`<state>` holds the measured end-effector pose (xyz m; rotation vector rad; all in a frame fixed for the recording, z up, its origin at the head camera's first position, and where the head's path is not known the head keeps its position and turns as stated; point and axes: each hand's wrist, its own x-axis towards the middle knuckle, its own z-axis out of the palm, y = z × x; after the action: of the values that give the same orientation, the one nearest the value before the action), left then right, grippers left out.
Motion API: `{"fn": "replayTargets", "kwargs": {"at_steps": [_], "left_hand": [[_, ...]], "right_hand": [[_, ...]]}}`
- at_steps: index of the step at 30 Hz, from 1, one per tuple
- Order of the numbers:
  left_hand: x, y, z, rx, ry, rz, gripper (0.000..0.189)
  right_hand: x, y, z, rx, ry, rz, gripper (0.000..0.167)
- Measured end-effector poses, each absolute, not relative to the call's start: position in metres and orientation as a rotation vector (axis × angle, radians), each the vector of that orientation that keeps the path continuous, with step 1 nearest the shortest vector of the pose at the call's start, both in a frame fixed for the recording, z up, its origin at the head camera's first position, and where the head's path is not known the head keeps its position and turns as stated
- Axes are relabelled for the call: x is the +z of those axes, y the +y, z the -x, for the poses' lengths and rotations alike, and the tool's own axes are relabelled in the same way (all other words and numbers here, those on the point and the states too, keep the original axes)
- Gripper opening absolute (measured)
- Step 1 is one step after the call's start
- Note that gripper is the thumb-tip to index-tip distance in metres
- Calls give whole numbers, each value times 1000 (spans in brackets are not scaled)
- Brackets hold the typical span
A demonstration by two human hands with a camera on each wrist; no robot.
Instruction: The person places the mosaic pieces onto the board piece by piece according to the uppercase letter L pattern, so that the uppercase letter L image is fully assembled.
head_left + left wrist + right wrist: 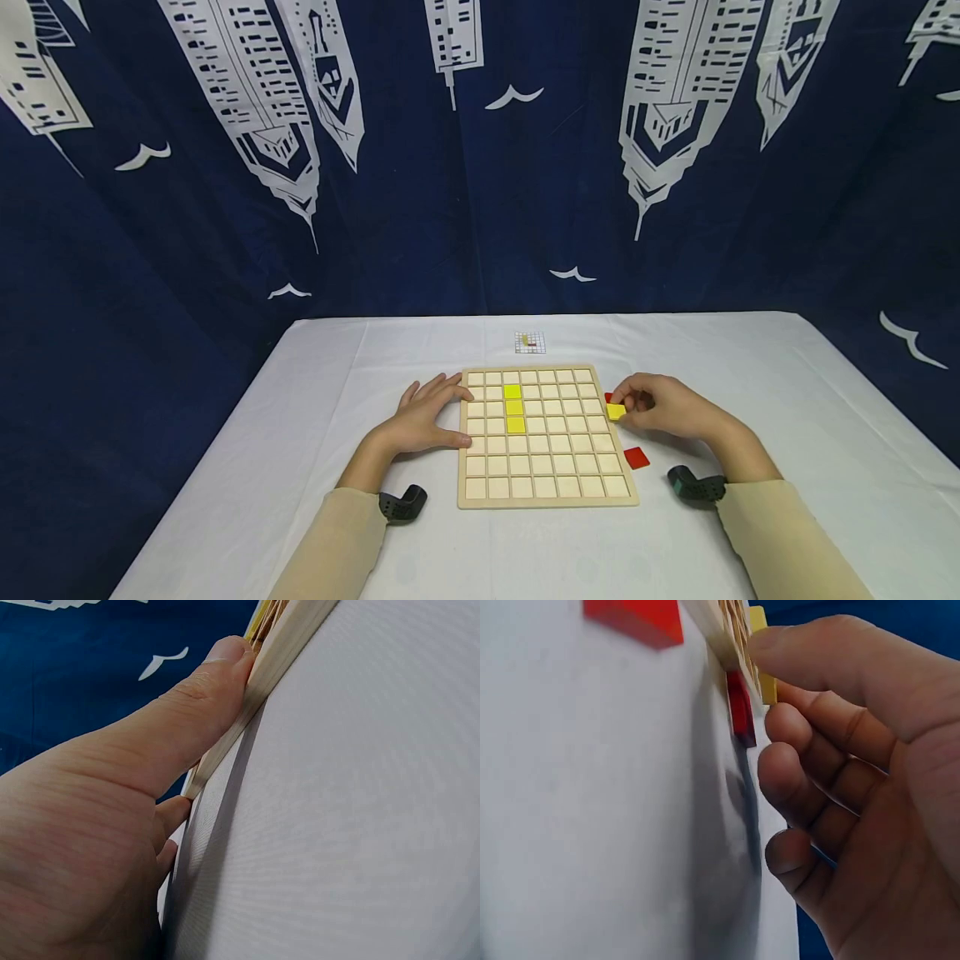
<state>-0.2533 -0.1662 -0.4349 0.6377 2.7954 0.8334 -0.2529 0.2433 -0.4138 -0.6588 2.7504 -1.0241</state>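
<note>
White-clothed table, far corners rounded. Near middle of far edge: small grid-printed card. Farther from that edge: wooden grid board, well apart from left and right edges. Beside board, toward right edge: two red tiles, lying apart.

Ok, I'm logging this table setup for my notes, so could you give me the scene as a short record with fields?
Board: wooden grid on a white cloth
Left grip: rests on the board's left edge
Right grip: pinches a yellow tile at the board's right edge
Placed tiles: three yellow, one column
Red tiles: two, right of the board
Card: small printed grid, beyond the board
</note>
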Motion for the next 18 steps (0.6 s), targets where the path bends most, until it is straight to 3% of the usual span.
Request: {"fn": "replayTargets", "kwargs": {"at_steps": [18], "left_hand": [[-437, -166, 255, 806, 2804, -633, 63]], "right_hand": [[-409, 207, 249, -1041, 2907, 791, 22]]}}
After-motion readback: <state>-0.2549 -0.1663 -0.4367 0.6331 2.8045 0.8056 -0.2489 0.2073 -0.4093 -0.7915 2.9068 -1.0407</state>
